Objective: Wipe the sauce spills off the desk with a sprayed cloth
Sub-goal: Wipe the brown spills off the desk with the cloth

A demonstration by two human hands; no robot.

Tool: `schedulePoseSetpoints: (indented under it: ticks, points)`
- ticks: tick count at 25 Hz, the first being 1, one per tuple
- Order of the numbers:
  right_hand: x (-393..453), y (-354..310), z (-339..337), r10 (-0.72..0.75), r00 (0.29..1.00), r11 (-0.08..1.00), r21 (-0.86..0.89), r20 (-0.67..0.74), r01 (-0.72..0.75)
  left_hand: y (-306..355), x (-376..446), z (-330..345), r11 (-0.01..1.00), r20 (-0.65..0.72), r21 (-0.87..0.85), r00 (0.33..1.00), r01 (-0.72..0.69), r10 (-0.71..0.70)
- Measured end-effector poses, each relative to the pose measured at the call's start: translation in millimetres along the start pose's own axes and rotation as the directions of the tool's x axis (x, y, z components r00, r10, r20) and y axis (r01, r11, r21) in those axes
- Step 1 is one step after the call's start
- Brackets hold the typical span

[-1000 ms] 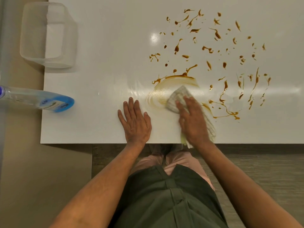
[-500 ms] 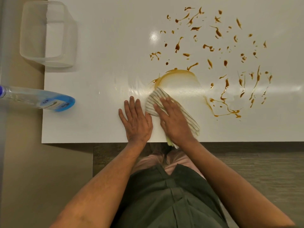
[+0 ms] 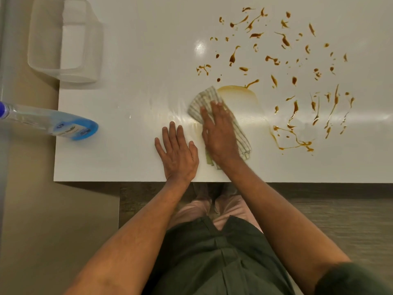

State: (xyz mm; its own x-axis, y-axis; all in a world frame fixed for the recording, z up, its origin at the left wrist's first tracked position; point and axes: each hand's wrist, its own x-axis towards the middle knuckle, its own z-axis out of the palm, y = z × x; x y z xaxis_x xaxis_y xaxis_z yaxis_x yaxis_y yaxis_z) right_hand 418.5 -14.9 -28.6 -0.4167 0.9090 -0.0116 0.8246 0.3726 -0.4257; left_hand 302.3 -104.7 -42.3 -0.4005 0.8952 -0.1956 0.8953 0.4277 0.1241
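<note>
Brown sauce spills (image 3: pixel 285 60) speckle the right half of the white desk (image 3: pixel 131 60). A striped cloth (image 3: pixel 204 101) lies flat near the front middle, pressed under my right hand (image 3: pixel 219 130). A pale smeared patch (image 3: pixel 240 96) sits just right of the cloth's far end. A thin looping sauce trail (image 3: pixel 295 141) lies to the right of the cloth. My left hand (image 3: pixel 176 152) rests palm down on the desk beside the cloth, fingers spread, holding nothing.
A spray bottle (image 3: pixel 53 122) with blue liquid lies on its side over the desk's left edge. A translucent plastic container (image 3: pixel 66 41) stands at the far left corner. The desk's front edge (image 3: pixel 297 182) runs just below my hands.
My right hand has pushed the cloth away from me and slightly right, back toward the smear. Earlier it swept left toward my left hand. The left hand has stayed put.
</note>
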Motion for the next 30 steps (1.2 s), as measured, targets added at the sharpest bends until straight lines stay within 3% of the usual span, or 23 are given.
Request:
schedulePoseSetpoints:
  ticks: [2, 4, 7, 9, 11, 16, 19, 22, 26, 28, 30]
  points:
    - [-34, 21, -6, -0.18, 0.981, 0.982, -0.038, 0.076, 0.183, -4, 2, -4, 0.997, -0.009, -0.08, 1.0, -0.012, 0.011]
    - [-60, 52, -18, -0.215, 0.969, 0.971, -0.078, 0.124, 0.225, -19, 11, -7, 0.99, -0.041, -0.132, 0.998, -0.044, 0.039]
    - [-49, 74, -29, 0.044, 0.999, 0.993, -0.11, 0.013, -0.043, -47, 29, -10, 0.996, -0.05, -0.048, 0.996, -0.07, 0.067]
    - [-21, 61, -25, 0.21, 0.973, 0.971, -0.092, -0.097, -0.219, -53, 35, -8, 0.998, -0.045, 0.01, 0.997, -0.067, 0.067]
    - [10, 35, -14, 0.249, 0.957, 0.964, -0.055, -0.152, -0.259, -52, 36, -5, 0.996, -0.048, 0.04, 0.996, -0.074, 0.076]
    - [17, -21, 13, -0.029, 1.0, 0.999, -0.013, 0.008, 0.029, -53, 37, -8, 0.996, -0.037, 0.051, 0.997, -0.07, 0.072]
    - [-38, 13, 5, -0.192, 0.975, 0.977, -0.076, 0.109, 0.201, -51, 35, -13, 0.996, -0.031, 0.054, 0.997, -0.073, 0.075]
    - [-58, 65, -21, -0.046, 0.993, 0.99, -0.127, 0.112, 0.06, -51, 36, -12, 0.995, -0.015, 0.072, 0.998, -0.063, 0.065]
    - [-5, 58, -25, 0.208, 0.975, 0.97, -0.113, -0.073, -0.216, -51, 36, -9, 0.995, -0.013, 0.073, 0.998, -0.063, 0.064]
    - [31, 27, -13, 0.227, 0.968, 0.97, -0.061, -0.104, -0.234, -51, 36, -8, 0.995, -0.019, 0.068, 0.997, -0.069, 0.07]
    - [48, -6, 2, 0.122, 0.991, 0.992, -0.021, -0.058, -0.123, -51, 37, -10, 0.995, -0.024, 0.068, 0.997, -0.068, 0.07]
